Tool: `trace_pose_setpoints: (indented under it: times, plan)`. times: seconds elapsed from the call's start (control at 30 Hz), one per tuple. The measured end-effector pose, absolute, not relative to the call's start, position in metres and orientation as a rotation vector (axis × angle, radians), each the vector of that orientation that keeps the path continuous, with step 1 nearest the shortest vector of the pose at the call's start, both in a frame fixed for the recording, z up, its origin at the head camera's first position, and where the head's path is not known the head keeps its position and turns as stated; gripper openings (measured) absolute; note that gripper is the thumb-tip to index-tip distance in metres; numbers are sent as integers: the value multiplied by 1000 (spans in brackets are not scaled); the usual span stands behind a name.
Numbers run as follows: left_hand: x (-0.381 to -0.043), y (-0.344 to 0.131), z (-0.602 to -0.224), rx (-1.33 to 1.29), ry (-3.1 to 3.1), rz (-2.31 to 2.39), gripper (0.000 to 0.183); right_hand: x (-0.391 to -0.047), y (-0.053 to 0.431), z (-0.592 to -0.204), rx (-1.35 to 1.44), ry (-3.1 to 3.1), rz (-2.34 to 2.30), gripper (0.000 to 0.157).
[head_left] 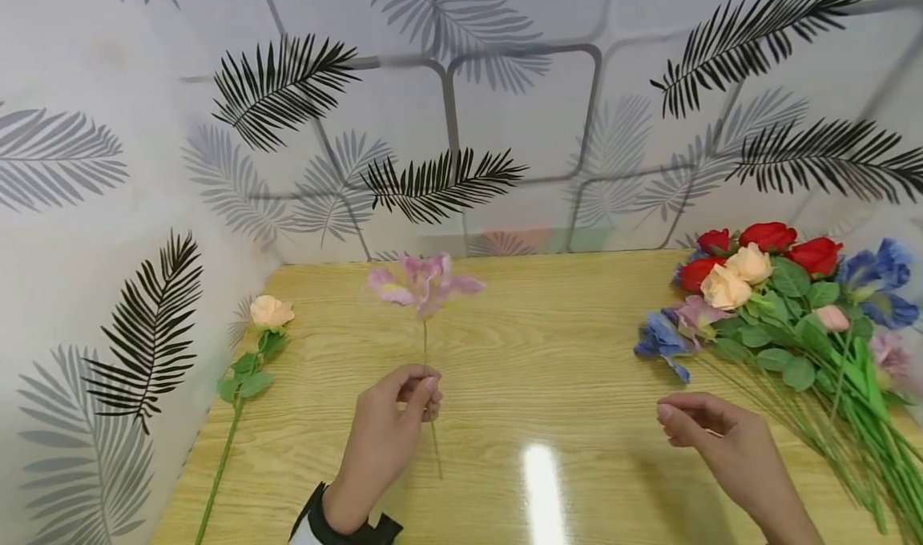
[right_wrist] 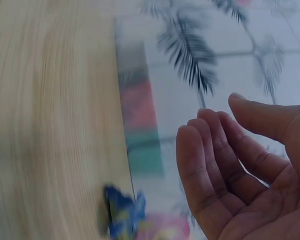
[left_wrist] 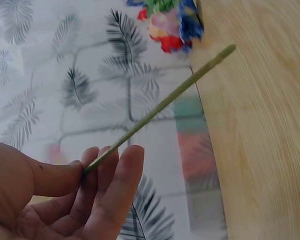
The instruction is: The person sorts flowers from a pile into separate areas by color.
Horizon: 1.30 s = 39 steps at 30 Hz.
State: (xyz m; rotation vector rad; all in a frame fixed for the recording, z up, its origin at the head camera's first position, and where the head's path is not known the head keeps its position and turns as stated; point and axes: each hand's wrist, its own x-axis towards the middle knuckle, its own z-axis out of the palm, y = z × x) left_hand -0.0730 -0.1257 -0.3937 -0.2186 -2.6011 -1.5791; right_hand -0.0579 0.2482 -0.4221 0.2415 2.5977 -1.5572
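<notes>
My left hand [head_left: 392,421] pinches the thin green stem [left_wrist: 160,107] of a pink-purple artificial iris [head_left: 425,283] between thumb and fingers. The bloom stands upright above the hand, and the stem's lower end sticks out below it. My right hand [head_left: 728,441] hovers over the right side of the table, holding nothing. Its fingers [right_wrist: 192,155] are loosely bent, with the thumb apart from them. Close by on the right lies a pile of artificial flowers with red roses [head_left: 815,255], peach roses [head_left: 726,287] and blue irises [head_left: 662,341].
A single peach rose [head_left: 272,311] on a long leafy stem lies along the left edge of the wood-grain table [head_left: 548,369]. Behind and to the left rises a white covering [head_left: 519,120] printed with dark and grey fern leaves. Green stems [head_left: 876,441] spread across the right front.
</notes>
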Motion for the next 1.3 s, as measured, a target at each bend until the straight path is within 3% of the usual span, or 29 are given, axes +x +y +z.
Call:
trace_pose_setpoints:
  times: [0.13,0.47,0.87,1.13,1.3]
  plan:
    - [-78,-148,-402,-69,-2607,-1539,12,-59,288,-426,453,2640,-1446,66]
    - [-86,-189,-421,248,-2688,-1459,17,-65,333,-435,791,2760,-1262,72]
    - [-101,-219,-462,292,-2838,-1100,19,-73,346,-453,890,2889,-1086,55]
    - [-103,-233,-475,408,-2897,-1150,23,-81,416,-517,1016,3080,-1031,40]
    - [-102,-238,-477,464,-2950,-1038,24,-75,416,-506,1083,3057,-1079,38]
